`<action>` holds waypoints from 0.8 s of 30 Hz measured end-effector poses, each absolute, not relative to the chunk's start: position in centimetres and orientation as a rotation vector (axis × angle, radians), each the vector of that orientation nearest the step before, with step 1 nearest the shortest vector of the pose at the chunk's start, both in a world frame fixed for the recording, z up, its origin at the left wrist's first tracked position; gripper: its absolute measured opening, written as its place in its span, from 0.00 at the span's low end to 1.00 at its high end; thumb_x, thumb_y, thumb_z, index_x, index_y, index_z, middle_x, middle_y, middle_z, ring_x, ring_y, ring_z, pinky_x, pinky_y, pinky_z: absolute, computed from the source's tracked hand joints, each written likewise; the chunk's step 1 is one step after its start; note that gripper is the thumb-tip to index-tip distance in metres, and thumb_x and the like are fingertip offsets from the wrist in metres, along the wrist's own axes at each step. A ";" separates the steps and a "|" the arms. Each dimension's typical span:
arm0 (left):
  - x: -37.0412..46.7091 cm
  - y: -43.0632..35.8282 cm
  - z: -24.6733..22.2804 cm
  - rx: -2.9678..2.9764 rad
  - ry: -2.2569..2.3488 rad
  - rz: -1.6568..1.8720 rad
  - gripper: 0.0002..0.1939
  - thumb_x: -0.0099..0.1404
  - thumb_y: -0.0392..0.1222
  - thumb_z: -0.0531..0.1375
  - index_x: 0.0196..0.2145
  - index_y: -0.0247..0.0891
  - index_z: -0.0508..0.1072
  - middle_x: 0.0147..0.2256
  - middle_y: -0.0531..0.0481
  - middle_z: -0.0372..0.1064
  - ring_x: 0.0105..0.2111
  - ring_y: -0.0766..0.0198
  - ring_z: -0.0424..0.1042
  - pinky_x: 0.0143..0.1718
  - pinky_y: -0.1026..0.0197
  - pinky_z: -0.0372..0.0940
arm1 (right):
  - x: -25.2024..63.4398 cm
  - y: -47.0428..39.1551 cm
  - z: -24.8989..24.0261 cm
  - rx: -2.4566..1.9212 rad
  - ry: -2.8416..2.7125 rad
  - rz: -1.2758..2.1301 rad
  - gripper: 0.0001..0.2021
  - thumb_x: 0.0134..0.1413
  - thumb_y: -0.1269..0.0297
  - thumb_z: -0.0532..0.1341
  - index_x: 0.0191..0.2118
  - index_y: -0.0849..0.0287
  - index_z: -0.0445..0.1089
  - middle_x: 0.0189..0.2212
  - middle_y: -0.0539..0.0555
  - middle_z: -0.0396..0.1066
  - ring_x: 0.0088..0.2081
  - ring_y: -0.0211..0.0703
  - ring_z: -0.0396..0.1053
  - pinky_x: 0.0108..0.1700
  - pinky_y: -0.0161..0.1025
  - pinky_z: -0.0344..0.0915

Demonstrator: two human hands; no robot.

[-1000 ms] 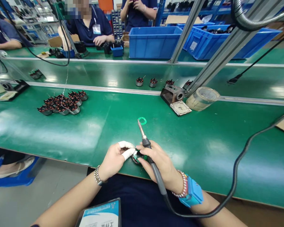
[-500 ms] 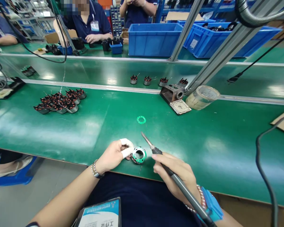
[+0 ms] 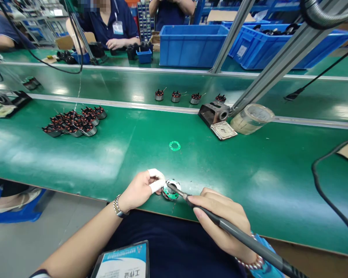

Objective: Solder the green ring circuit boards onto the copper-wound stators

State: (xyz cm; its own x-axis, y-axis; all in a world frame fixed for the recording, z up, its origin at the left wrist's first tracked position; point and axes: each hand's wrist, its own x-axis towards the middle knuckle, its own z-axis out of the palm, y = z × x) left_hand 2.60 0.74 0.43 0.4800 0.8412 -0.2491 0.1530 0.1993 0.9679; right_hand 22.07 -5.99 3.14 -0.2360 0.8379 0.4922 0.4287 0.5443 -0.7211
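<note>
My left hand (image 3: pixel 143 189), with white covers on thumb and forefinger, is closed at the left edge of a motor stator (image 3: pixel 171 195) topped by a green ring-shaped circuit board. Whether solder wire or a lead is also pinched there is too small to tell. In my right hand (image 3: pixel 223 220) is a soldering iron (image 3: pixel 234 230), held like a pen. Its tip reaches over the ring board, close to my left fingertips. Farther up the green bench lies a loose green ring board (image 3: pixel 174 146).
Several stators (image 3: pixel 72 121) are clustered at left, and more (image 3: pixel 176 96) stand beyond the rail. An iron stand (image 3: pixel 214 114) with a sponge (image 3: pixel 224 130) sits beside a cloudy jar (image 3: pixel 252 119). A black cable (image 3: pixel 324 189) hangs at right. Co-workers sit opposite.
My right hand has brought the soldering iron down and left, so its tip now lies over the stator's board. The left hand stays at the stator. The view has shifted slightly.
</note>
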 end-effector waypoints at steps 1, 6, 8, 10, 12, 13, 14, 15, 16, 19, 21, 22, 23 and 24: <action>2.6 0.7 0.4 1.309 0.991 0.612 0.05 0.56 0.39 0.57 0.25 0.35 0.66 0.22 0.54 0.64 0.23 0.68 0.65 0.28 0.64 0.62 | 22.1 -6.0 3.2 -1.045 -1.858 0.561 0.11 0.50 0.76 0.56 0.39 0.58 0.70 0.20 0.51 0.68 0.21 0.38 0.64 0.23 0.37 0.64; 2.6 0.7 0.3 1.308 0.993 0.609 0.05 0.56 0.38 0.57 0.25 0.35 0.66 0.21 0.55 0.64 0.23 0.69 0.65 0.28 0.65 0.62 | 22.5 -6.1 3.5 -1.061 -1.859 0.557 0.11 0.50 0.76 0.55 0.39 0.58 0.70 0.19 0.51 0.66 0.20 0.38 0.63 0.23 0.37 0.64; 2.6 0.7 0.3 1.311 0.989 0.610 0.05 0.56 0.38 0.57 0.25 0.35 0.66 0.21 0.55 0.64 0.23 0.69 0.65 0.28 0.65 0.63 | 22.7 -6.1 3.5 -1.057 -1.850 0.540 0.11 0.51 0.75 0.55 0.39 0.58 0.69 0.20 0.51 0.66 0.21 0.39 0.64 0.24 0.38 0.64; 2.6 0.7 0.3 1.315 0.986 0.612 0.05 0.56 0.39 0.57 0.25 0.35 0.66 0.22 0.54 0.64 0.23 0.69 0.65 0.28 0.65 0.63 | 22.8 -5.8 3.3 -1.033 -1.848 0.521 0.11 0.52 0.74 0.56 0.42 0.57 0.68 0.21 0.52 0.67 0.23 0.39 0.65 0.26 0.38 0.66; 2.6 0.7 0.2 1.317 0.986 0.611 0.05 0.56 0.39 0.57 0.26 0.35 0.67 0.22 0.54 0.65 0.23 0.69 0.65 0.28 0.65 0.63 | 22.6 -5.2 2.9 -1.022 -1.860 0.491 0.12 0.54 0.73 0.56 0.44 0.57 0.66 0.22 0.51 0.68 0.24 0.39 0.66 0.27 0.37 0.67; 2.6 0.8 0.2 1.317 0.987 0.611 0.05 0.56 0.39 0.57 0.26 0.35 0.67 0.22 0.54 0.65 0.22 0.69 0.65 0.28 0.65 0.63 | 22.5 -4.8 2.6 -1.029 -1.881 0.485 0.12 0.54 0.73 0.55 0.44 0.56 0.65 0.24 0.51 0.69 0.25 0.39 0.67 0.28 0.37 0.67; 2.6 0.8 0.2 1.317 0.986 0.610 0.05 0.56 0.39 0.57 0.26 0.35 0.67 0.23 0.54 0.65 0.22 0.69 0.65 0.27 0.65 0.63 | 22.3 -4.4 2.3 -1.033 -1.910 0.489 0.11 0.55 0.73 0.55 0.44 0.57 0.65 0.26 0.52 0.70 0.27 0.39 0.69 0.31 0.37 0.68; 2.7 0.8 0.2 1.318 0.984 0.608 0.05 0.56 0.39 0.57 0.27 0.35 0.66 0.23 0.54 0.65 0.22 0.69 0.65 0.27 0.65 0.63 | 22.1 -4.0 2.0 -1.025 -1.948 0.508 0.11 0.54 0.73 0.56 0.44 0.57 0.64 0.30 0.54 0.71 0.31 0.40 0.70 0.34 0.37 0.69; 2.7 0.8 0.2 1.318 0.979 0.608 0.05 0.56 0.39 0.57 0.27 0.34 0.67 0.23 0.54 0.65 0.23 0.69 0.65 0.28 0.65 0.63 | 21.9 -3.6 1.7 -1.005 -1.991 0.543 0.12 0.53 0.72 0.57 0.44 0.57 0.64 0.35 0.56 0.71 0.36 0.42 0.70 0.38 0.38 0.69; 2.3 0.7 0.2 1.286 0.964 0.624 0.04 0.57 0.38 0.57 0.29 0.34 0.68 0.24 0.54 0.65 0.23 0.70 0.65 0.28 0.65 0.63 | 21.4 -2.8 1.0 -0.949 -2.087 0.662 0.16 0.52 0.71 0.59 0.47 0.58 0.61 0.42 0.58 0.69 0.44 0.43 0.68 0.44 0.39 0.68; 1.7 0.5 0.3 1.263 0.965 0.656 0.05 0.56 0.38 0.58 0.33 0.35 0.69 0.24 0.54 0.64 0.23 0.70 0.65 0.29 0.65 0.64 | 21.3 -2.7 0.6 -0.975 -2.096 0.681 0.16 0.52 0.70 0.59 0.48 0.58 0.60 0.40 0.57 0.69 0.42 0.43 0.69 0.42 0.39 0.68; 1.3 0.3 0.4 1.272 0.955 0.657 0.06 0.56 0.37 0.58 0.34 0.35 0.69 0.25 0.54 0.64 0.23 0.70 0.65 0.29 0.65 0.64 | 21.3 -2.8 0.5 -0.994 -2.090 0.676 0.15 0.53 0.70 0.58 0.48 0.58 0.60 0.39 0.57 0.69 0.40 0.42 0.69 0.41 0.38 0.68; 0.9 0.2 0.5 1.298 0.930 0.638 0.07 0.56 0.37 0.59 0.34 0.35 0.70 0.25 0.54 0.65 0.23 0.70 0.65 0.28 0.65 0.64 | 21.3 -2.9 0.4 -1.008 -2.081 0.668 0.15 0.53 0.69 0.58 0.48 0.58 0.60 0.38 0.57 0.69 0.40 0.42 0.69 0.41 0.39 0.68; 0.6 0.1 0.6 1.335 0.890 0.601 0.06 0.56 0.37 0.59 0.34 0.35 0.71 0.27 0.53 0.65 0.23 0.71 0.66 0.28 0.65 0.64 | 21.2 -3.0 0.3 -1.020 -2.070 0.660 0.15 0.53 0.69 0.58 0.48 0.58 0.60 0.38 0.57 0.68 0.39 0.42 0.68 0.41 0.39 0.68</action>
State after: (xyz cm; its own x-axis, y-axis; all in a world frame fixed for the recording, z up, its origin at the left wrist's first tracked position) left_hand 0.57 0.08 0.61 0.5509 0.8098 -0.2019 0.1152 0.1658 0.9794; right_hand 21.25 -3.05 0.25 -0.4238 0.8224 0.3794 0.4508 0.5549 -0.6992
